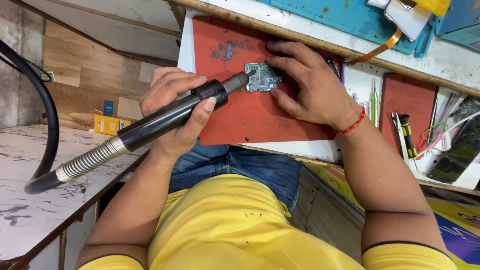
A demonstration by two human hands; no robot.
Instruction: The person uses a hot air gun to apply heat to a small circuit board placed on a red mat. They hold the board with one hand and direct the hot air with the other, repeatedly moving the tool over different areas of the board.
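A black, tube-shaped hot-air handpiece (170,116) is gripped firmly in the left hand (172,107), its metal nozzle touching the small green circuit board (263,77) — pinned on the red rubber mat (235,115) by the right hand (305,82), fingers pressed flat. Those fingertips (274,62) could be scorched, being so near the nozzle — or the board scraped sideways.

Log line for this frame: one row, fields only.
left hand: grips black hot-air handpiece, nozzle at small green circuit board | right hand: pins board | surface: red mat

Green tweezers (374,102), dark phone (457,152)
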